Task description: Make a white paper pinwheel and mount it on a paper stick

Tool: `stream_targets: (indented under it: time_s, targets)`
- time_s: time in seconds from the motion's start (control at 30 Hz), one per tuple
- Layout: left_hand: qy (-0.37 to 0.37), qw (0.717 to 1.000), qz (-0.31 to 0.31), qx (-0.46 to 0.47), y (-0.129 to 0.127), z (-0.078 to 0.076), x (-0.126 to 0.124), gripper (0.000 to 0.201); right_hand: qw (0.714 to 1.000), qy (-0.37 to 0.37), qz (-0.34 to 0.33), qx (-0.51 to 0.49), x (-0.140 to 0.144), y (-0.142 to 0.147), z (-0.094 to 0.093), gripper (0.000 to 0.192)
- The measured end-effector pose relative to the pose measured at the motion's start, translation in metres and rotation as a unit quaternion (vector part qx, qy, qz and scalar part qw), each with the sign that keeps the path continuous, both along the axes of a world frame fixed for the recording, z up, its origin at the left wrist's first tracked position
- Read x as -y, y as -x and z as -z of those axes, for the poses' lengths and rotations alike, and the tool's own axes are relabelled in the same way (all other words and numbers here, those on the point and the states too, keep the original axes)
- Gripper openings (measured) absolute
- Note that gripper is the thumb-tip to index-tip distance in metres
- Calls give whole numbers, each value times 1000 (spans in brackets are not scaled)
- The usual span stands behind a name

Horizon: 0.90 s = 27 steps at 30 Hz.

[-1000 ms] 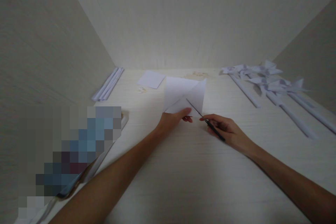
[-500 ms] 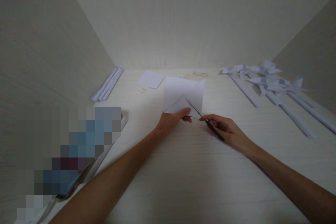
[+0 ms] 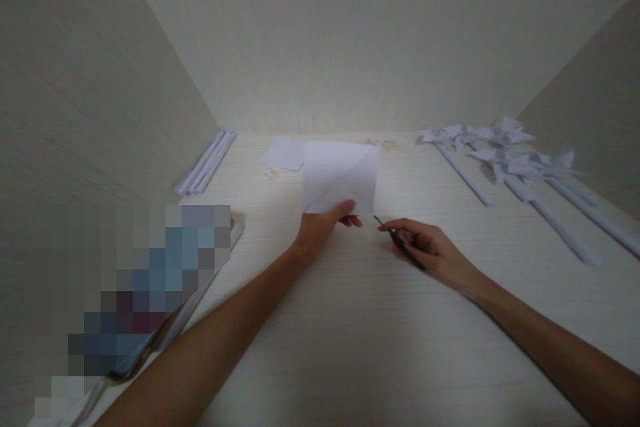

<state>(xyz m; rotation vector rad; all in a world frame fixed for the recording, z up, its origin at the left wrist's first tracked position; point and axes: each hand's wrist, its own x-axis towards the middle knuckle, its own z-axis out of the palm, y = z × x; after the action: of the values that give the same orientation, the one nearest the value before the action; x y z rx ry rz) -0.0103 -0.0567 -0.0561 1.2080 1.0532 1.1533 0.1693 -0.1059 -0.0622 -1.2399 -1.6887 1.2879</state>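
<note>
Your left hand [image 3: 320, 230] pinches the near corner of a white paper sheet [image 3: 340, 177], thumb on top and fingers closed underneath, holding it raised and tilted above the desk [image 3: 350, 333]. The sheet shows diagonal creases meeting near its centre.

Your right hand [image 3: 430, 250] is closed around a pair of dark scissors [image 3: 400, 247]. The blades read as a single thin line pointing up and left toward the sheet, with the tip just beside its near right edge; whether they touch the paper cannot be told.

Behind the sheet, a smaller white paper square [image 3: 284, 152] lies flat on the desk. Against the left wall rests a bundle of rolled paper sticks [image 3: 205, 161]. At the right rear, several finished paper pinwheels [image 3: 510, 157] lie together, their stems running toward you. A blurred-out area covers the lower left, with a flat dark-edged object [image 3: 180, 317] partly showing beside it.
</note>
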Motion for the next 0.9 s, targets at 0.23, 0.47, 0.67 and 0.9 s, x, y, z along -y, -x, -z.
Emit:
stream_targets:
  time_s: [0.23,0.47,0.67,0.9]
  targets:
    - [-4,989,-91,120,3,7,-14,18,992,48,34,-110,-6,-7,-3,30]
    - [-46,991,-5,125,3,9,-13,44,983,59,47,-166,-11,-7,-2,36]
    - [-27,981,-76,176,8,5,-18,26,988,48,-34,-144,-8,-6,-7,41]
    - [16,974,-76,214,12,3,-20,20,962,38,-10,-270,-9,-4,-3,33]
